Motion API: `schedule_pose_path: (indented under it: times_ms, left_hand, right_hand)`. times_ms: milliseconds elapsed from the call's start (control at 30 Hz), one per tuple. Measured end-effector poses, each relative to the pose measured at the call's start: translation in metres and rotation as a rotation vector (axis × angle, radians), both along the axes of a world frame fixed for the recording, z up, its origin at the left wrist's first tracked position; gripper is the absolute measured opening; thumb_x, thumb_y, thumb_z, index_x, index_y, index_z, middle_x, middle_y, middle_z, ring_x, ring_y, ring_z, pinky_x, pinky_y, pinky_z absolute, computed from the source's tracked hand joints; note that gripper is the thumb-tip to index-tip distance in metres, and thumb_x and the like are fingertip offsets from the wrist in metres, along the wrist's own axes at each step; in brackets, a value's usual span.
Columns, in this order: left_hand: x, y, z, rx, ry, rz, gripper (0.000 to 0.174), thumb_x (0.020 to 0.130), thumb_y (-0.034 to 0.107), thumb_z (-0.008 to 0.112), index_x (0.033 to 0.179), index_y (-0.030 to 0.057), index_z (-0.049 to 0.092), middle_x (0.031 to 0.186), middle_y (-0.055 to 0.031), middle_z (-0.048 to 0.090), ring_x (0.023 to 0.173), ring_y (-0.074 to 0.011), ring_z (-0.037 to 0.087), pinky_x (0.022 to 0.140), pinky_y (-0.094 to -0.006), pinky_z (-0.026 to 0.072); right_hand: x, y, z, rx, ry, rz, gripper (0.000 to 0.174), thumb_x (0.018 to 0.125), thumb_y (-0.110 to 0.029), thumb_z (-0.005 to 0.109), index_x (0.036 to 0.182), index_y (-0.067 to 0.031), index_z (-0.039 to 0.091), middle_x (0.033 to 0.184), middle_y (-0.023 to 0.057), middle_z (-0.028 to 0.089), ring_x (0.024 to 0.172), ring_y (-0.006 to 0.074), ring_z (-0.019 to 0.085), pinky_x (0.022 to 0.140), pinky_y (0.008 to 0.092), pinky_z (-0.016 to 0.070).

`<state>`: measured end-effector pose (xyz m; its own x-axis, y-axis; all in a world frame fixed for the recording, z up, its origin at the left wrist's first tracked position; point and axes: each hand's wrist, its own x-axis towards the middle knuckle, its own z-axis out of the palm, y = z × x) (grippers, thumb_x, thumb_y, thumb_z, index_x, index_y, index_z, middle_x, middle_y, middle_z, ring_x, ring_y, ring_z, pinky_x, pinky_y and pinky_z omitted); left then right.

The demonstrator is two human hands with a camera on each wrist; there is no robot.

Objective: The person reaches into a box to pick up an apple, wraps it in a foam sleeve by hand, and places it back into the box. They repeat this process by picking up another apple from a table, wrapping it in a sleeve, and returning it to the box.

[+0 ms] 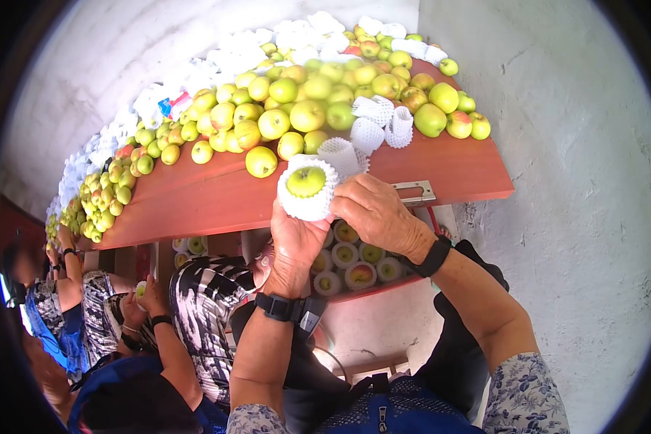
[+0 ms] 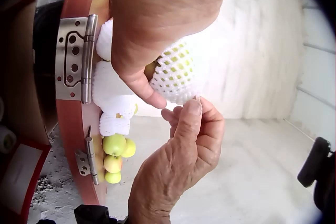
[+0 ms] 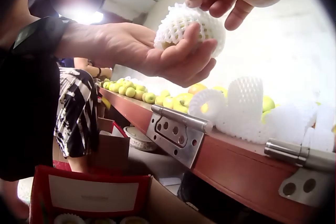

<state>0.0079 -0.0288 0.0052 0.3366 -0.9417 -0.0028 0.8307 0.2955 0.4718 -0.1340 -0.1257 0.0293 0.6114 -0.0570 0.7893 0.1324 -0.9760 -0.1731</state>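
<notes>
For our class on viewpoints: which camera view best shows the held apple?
The head view: the apple shows its uncovered top. Left wrist: green through the foam net. Right wrist: mostly net in the left hand.

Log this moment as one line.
left hand: cups netted apple | right hand: pinches foam net edge | red tabletop: loose apples, spare nets | box below: wrapped apples

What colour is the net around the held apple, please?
The net is white, clearest in the head view.

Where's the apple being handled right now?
In the head view, the netted apple is in the left hand, near the red table, with the right hand beside it.
</notes>
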Motion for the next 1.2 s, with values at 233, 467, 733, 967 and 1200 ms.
schedule_pose_path:
  times_ms: [233, 467, 733, 967, 1200]
  left_hand:
    - [0.006, 0.002, -0.004, 0.035, 0.065, 0.046, 0.050, 0.101, 0.040, 0.036, 0.135, 0.0055, 0.046, 0.134, -0.0122, 0.055, 0.120, -0.0276, 0.055, 0.099, -0.0444, 0.0477]
    - [-0.006, 0.004, 0.007, 0.095, -0.073, 0.025, 0.051, 0.099, 0.042, 0.039, 0.135, 0.0061, 0.046, 0.133, -0.0112, 0.055, 0.121, -0.0266, 0.054, 0.103, -0.0432, 0.0447]
    - [-0.019, 0.006, 0.009, 0.061, -0.118, -0.026, 0.055, 0.101, 0.044, 0.036, 0.139, 0.0051, 0.042, 0.137, -0.0109, 0.051, 0.126, -0.0279, 0.050, 0.107, -0.0435, 0.0403]
    - [-0.016, 0.006, 0.010, 0.220, -0.384, 0.039, 0.071, 0.099, 0.058, 0.031, 0.142, 0.0022, 0.036, 0.141, -0.0126, 0.047, 0.127, -0.0263, 0.049, 0.108, -0.0423, 0.0392]
    - [0.000, 0.013, 0.015, 0.181, -0.497, -0.045, 0.070, 0.090, 0.037, 0.063, 0.140, -0.0011, 0.034, 0.133, -0.0141, 0.050, 0.121, -0.0254, 0.054, 0.099, -0.0394, 0.0473]
  right_hand:
    - [-0.005, 0.002, 0.002, 0.029, 0.019, 0.017, 0.023, 0.072, -0.015, 0.070, 0.089, -0.0057, 0.057, 0.095, 0.0078, 0.056, 0.087, 0.0277, 0.056, 0.075, 0.0391, 0.0485]
    - [-0.004, 0.007, 0.007, 0.243, -0.019, -0.063, 0.105, 0.063, -0.050, 0.085, 0.143, -0.0054, 0.034, 0.143, 0.0213, 0.038, 0.133, 0.0342, 0.038, 0.109, 0.0454, 0.0343]
    - [0.002, 0.009, -0.010, 0.761, 0.032, 0.137, 0.120, 0.053, -0.038, 0.091, 0.146, -0.0022, 0.026, 0.139, 0.0203, 0.042, 0.130, 0.0371, 0.041, 0.109, 0.0459, 0.0337]
    - [0.002, 0.010, -0.011, 0.662, 0.067, 0.083, 0.110, 0.057, -0.023, 0.090, 0.147, -0.0048, 0.027, 0.136, 0.0205, 0.044, 0.127, 0.0365, 0.045, 0.107, 0.0437, 0.0368]
    - [0.003, 0.006, -0.007, 0.608, 0.113, 0.044, 0.105, 0.060, -0.020, 0.088, 0.145, -0.0036, 0.029, 0.136, 0.0215, 0.043, 0.127, 0.0371, 0.044, 0.106, 0.0441, 0.0386]
